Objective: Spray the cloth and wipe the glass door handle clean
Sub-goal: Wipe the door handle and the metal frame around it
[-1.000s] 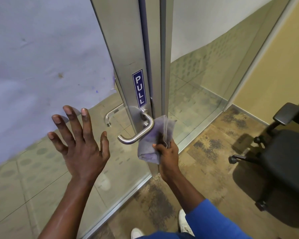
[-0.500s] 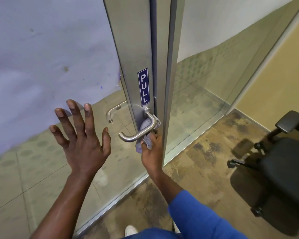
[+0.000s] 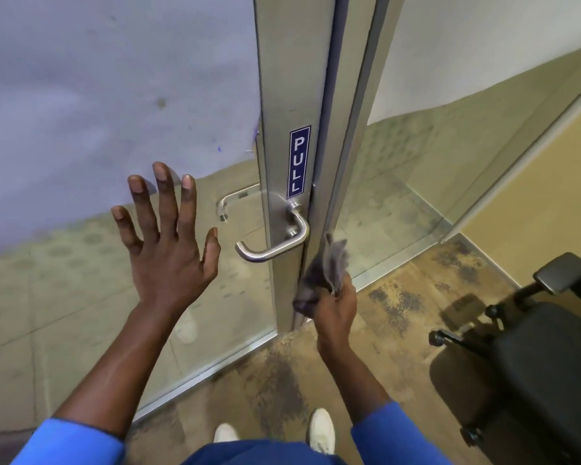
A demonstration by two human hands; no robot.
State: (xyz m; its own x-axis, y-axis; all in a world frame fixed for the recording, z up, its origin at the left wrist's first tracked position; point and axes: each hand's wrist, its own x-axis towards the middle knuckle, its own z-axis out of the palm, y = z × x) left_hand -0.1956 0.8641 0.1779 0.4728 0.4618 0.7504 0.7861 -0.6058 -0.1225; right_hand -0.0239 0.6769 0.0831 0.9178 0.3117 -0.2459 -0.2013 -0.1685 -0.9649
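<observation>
A brushed-metal lever handle (image 3: 275,245) sticks out from the aluminium frame of the glass door (image 3: 282,95), just under a blue PULL sticker (image 3: 298,162). My right hand (image 3: 336,305) grips a crumpled grey cloth (image 3: 326,271) below and to the right of the handle, against the door's edge, not touching the lever. My left hand (image 3: 166,245) is spread flat, fingers apart, on the glass pane left of the handle. A second handle (image 3: 232,203) shows through the glass on the far side.
A black office chair (image 3: 544,357) on castors stands on the worn brown floor at the right. A glass partition and yellow wall (image 3: 534,203) run behind it. My white shoes (image 3: 321,429) are near the door's bottom rail.
My right hand has drawn the cloth off the handle, down and to the right, to the door's edge. The left hand stays pressed on the glass.
</observation>
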